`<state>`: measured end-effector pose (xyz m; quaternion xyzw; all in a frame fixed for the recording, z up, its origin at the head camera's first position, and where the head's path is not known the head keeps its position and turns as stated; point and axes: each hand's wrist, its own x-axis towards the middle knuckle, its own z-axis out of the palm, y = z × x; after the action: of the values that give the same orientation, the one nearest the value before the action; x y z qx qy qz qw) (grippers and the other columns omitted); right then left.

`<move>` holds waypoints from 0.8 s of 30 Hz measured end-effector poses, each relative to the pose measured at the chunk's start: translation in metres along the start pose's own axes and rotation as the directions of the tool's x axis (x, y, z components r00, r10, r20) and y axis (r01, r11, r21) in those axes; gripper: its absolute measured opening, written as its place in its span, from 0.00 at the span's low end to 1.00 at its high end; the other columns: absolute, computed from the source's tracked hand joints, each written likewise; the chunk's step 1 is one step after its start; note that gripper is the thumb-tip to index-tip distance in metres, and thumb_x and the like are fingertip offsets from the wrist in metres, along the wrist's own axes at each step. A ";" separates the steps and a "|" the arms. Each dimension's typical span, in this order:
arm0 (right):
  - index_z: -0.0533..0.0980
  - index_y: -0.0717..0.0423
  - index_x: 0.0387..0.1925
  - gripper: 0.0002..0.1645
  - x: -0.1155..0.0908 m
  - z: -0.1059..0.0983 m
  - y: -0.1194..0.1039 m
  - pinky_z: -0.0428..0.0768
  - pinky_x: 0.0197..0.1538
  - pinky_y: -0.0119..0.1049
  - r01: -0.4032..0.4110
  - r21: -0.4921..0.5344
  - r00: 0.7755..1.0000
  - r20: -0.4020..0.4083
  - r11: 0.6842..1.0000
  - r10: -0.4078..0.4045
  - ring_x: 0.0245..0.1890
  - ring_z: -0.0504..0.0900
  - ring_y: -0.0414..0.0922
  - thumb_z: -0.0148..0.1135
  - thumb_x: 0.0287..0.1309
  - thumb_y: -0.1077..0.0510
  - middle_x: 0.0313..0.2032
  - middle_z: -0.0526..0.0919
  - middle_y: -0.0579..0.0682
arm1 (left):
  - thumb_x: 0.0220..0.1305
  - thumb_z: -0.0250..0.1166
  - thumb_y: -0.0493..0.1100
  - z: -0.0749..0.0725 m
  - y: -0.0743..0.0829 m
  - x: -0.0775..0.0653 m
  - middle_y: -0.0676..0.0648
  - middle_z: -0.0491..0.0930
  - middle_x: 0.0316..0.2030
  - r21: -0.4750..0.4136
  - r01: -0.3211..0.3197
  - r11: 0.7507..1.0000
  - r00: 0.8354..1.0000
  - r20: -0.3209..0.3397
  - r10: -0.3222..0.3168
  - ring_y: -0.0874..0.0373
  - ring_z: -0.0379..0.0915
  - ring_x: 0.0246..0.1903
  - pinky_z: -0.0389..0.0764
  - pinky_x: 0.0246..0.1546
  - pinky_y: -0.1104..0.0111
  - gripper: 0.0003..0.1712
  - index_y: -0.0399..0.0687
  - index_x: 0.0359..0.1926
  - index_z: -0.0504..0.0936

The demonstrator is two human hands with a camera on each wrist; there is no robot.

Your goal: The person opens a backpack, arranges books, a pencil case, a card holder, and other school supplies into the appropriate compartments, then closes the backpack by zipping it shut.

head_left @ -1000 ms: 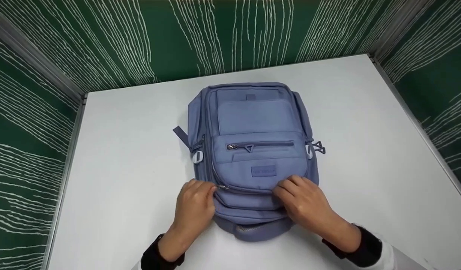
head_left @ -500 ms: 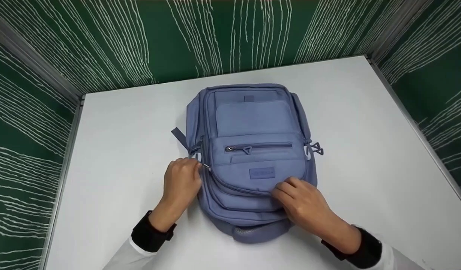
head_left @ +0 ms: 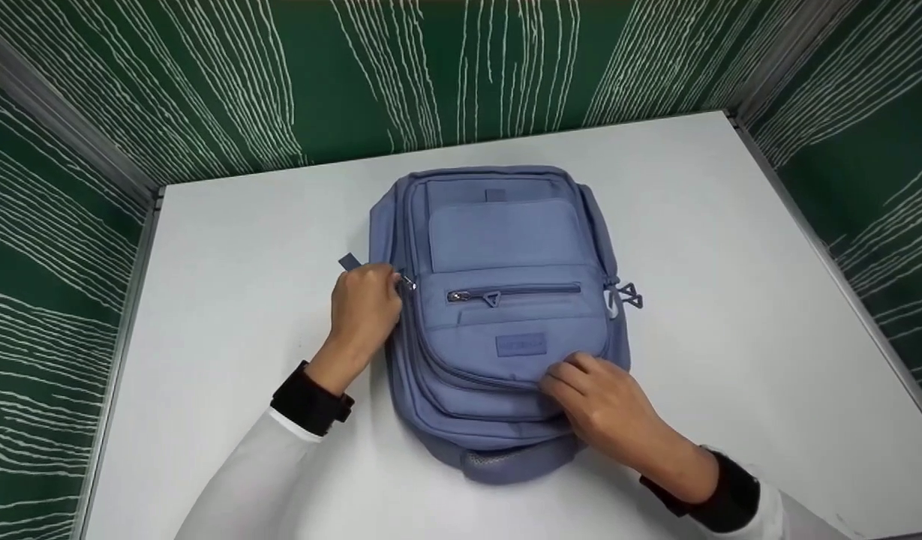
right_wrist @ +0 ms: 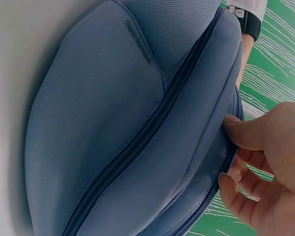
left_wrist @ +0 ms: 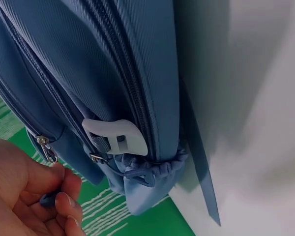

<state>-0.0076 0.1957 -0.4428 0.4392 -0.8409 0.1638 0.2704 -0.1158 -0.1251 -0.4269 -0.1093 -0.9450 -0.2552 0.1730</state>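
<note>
A blue-purple backpack [head_left: 506, 232] lies front up on the white table, its front pocket towards me. My left hand [head_left: 367, 304] is at the pocket's left side and pinches a zipper pull [left_wrist: 49, 199]; the pull hangs from a metal slider [left_wrist: 43, 141] at the end of the curved pocket zipper. At the lower right of that pocket, my right hand [head_left: 599, 397] pinches the fabric edge along the zipper, thumb on the outside. In the right wrist view, the zipper line [right_wrist: 228, 160] passes between thumb and fingers.
A white buckle [left_wrist: 117, 137] and a loose dark strap [left_wrist: 201, 162] are on the backpack's left side. Triangular zipper pulls [head_left: 630, 295] stick out at the right. A short horizontal zipper [head_left: 517, 291] crosses the front. Green panels with white lines [head_left: 355, 75] border the table [head_left: 235, 247].
My left hand has drawn the zipper pull from the pocket's bottom left corner up along its left side. The right hand keeps its hold on the lower right edge.
</note>
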 end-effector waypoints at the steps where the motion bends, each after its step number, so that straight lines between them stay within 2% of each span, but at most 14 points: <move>1: 0.83 0.58 0.39 0.17 0.000 0.000 0.000 0.81 0.33 0.43 -0.001 0.002 1.000 0.000 1.000 0.001 0.35 0.79 0.49 0.52 0.53 0.72 0.37 0.82 0.49 | 0.65 0.68 0.30 0.000 0.000 0.001 0.39 0.83 0.22 -0.001 0.004 1.000 1.000 0.008 -0.004 0.39 0.84 0.26 0.81 0.30 0.49 0.14 0.35 0.22 0.82; 6: 0.83 0.58 0.39 0.13 0.000 -0.001 0.000 0.82 0.35 0.42 -0.026 0.016 0.999 0.020 1.000 0.026 0.35 0.79 0.49 0.55 0.57 0.71 0.37 0.82 0.49 | 0.68 0.67 0.32 -0.002 -0.002 -0.001 0.38 0.84 0.25 0.017 0.007 1.000 0.999 0.040 -0.007 0.38 0.85 0.29 0.81 0.32 0.48 0.12 0.35 0.25 0.84; 10: 0.84 0.58 0.39 0.07 -0.002 -0.006 0.004 0.81 0.36 0.42 -0.089 0.056 0.996 0.026 0.994 0.087 0.35 0.79 0.48 0.59 0.68 0.64 0.37 0.83 0.49 | 0.70 0.67 0.35 -0.006 -0.007 -0.014 0.39 0.85 0.28 0.040 0.003 0.999 0.999 0.038 -0.005 0.40 0.84 0.31 0.79 0.32 0.50 0.10 0.35 0.30 0.86; 15: 0.84 0.58 0.38 0.18 -0.009 -0.016 0.017 0.81 0.34 0.41 -0.146 0.089 0.988 -0.032 0.985 0.149 0.34 0.80 0.48 0.54 0.79 0.52 0.36 0.84 0.49 | 0.70 0.68 0.37 -0.008 -0.013 -0.027 0.39 0.87 0.31 0.016 -0.018 1.000 1.000 -0.017 0.018 0.42 0.83 0.31 0.78 0.32 0.52 0.08 0.35 0.36 0.87; 18: 0.84 0.57 0.37 0.19 -0.014 -0.021 0.026 0.80 0.34 0.39 -0.150 0.068 0.986 -0.063 0.986 0.154 0.34 0.80 0.47 0.54 0.79 0.50 0.36 0.84 0.49 | 0.70 0.69 0.37 -0.009 -0.016 -0.029 0.39 0.87 0.33 -0.015 -0.041 0.999 0.997 -0.059 0.040 0.42 0.83 0.33 0.79 0.35 0.52 0.07 0.34 0.39 0.88; 21: 0.84 0.58 0.37 0.20 -0.019 -0.028 0.034 0.80 0.35 0.40 -0.204 0.058 0.976 -0.071 0.977 0.207 0.35 0.81 0.48 0.56 0.78 0.49 0.37 0.84 0.50 | 0.69 0.68 0.35 -0.011 -0.021 -0.028 0.37 0.87 0.36 -0.030 -0.042 0.999 0.994 -0.105 0.038 0.41 0.83 0.36 0.80 0.38 0.51 0.08 0.31 0.43 0.87; 24: 0.85 0.59 0.38 0.23 -0.026 -0.036 0.045 0.80 0.37 0.43 -0.284 0.036 0.955 -0.078 0.958 0.286 0.37 0.83 0.51 0.56 0.78 0.45 0.37 0.86 0.52 | 0.69 0.68 0.33 -0.014 -0.027 -0.031 0.35 0.86 0.38 -0.034 -0.025 0.999 0.990 -0.139 0.020 0.39 0.82 0.38 0.81 0.40 0.50 0.10 0.28 0.46 0.86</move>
<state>-0.0215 0.2568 -0.4312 0.3097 -0.8814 0.2294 0.2731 -0.0916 -0.1587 -0.4387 -0.1051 -0.9247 -0.2770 0.2390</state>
